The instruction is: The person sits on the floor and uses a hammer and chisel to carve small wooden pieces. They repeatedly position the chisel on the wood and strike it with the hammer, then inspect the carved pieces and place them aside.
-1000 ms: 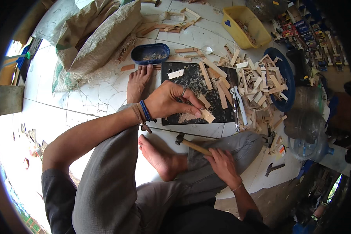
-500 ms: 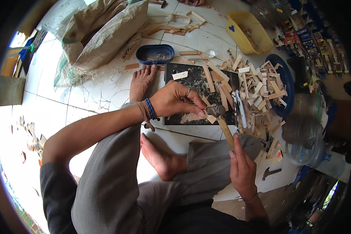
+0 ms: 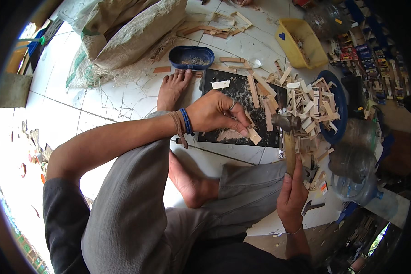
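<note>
Pinched in the fingers of my left hand (image 3: 221, 113) is a small light wooden strip (image 3: 254, 137), above the front part of a black board (image 3: 205, 137) strewn with sawdust. My right hand (image 3: 292, 196) grips a hammer (image 3: 289, 148) by its wooden handle. The dark hammer head is raised to the right of the strip and apart from it. Several loose wood strips (image 3: 253, 91) and a white piece (image 3: 220, 84) lie on the board. Whether a nail sits in the held strip I cannot tell.
A heap of small wooden pieces (image 3: 306, 106) spreads right of the board, partly into a blue basin (image 3: 340, 100). Behind stand a blue oval tub (image 3: 192, 49) and a yellow tub (image 3: 322, 57). A large sack (image 3: 137, 34) lies back left. Another hammer (image 3: 313, 207) rests at right.
My right hand has lifted the hammer away from the wooden strip, to the right. My left hand still pinches the strip. The whole view has shifted slightly.
</note>
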A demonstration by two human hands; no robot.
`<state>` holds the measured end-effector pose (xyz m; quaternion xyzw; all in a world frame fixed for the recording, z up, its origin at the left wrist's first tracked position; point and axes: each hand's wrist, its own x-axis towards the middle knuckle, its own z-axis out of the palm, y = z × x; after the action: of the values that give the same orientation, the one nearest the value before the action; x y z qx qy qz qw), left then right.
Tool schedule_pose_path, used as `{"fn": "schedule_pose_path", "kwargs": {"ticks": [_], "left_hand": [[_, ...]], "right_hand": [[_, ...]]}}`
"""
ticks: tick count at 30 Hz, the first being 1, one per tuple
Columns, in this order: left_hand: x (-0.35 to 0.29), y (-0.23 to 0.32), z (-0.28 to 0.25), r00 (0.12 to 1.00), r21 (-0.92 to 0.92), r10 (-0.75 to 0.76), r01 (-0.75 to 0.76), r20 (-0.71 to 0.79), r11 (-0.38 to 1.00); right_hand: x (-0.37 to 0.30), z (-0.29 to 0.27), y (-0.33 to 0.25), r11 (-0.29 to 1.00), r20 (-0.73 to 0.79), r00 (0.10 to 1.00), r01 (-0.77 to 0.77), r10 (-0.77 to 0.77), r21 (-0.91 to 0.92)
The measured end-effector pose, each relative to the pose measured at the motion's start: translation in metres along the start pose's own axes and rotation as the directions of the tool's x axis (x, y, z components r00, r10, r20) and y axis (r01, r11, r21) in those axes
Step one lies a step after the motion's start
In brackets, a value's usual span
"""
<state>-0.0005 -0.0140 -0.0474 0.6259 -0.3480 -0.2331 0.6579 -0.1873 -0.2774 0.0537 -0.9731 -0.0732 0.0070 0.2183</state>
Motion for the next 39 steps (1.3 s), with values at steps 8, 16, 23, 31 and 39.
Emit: {"fn": "schedule_pose_path", "kwargs": {"ticks": [8, 16, 23, 31, 39], "left_hand": [[0.002, -0.004, 0.003, 0.999, -0.023, 0.034, -0.035, -0.031, 0.999], [0.001, -0.002, 0.000, 0.999, 0.050, 0.010, -0.009, -0.031, 0.999], [-0.002, -0.001, -0.001, 0.989, 0.184, 0.138, -0.124, -0.062, 0.975], [-0.001, 0.001, -0.002, 0.994, 0.212, 0.107, -0.097, -0.035, 0.973], [-0.001, 0.006, 0.001, 0.999, 0.159, 0.000, 0.008, -0.052, 0.987]], "right_hand": [[0.001, 0.003, 0.001, 0.998, -0.111, 0.992, 0.061, -0.061, -0.006], [0.002, 0.006, -0.001, 0.998, 0.054, 0.998, -0.034, 0.031, 0.057], [0.008, 0.011, -0.004, 0.988, 0.030, 0.999, -0.042, 0.037, 0.151], [0.008, 0.015, -0.005, 0.970, 0.046, 0.994, -0.103, 0.095, 0.220], [0.007, 0.014, -0.005, 0.977, 0.047, 0.996, -0.089, 0.081, 0.195]]}}
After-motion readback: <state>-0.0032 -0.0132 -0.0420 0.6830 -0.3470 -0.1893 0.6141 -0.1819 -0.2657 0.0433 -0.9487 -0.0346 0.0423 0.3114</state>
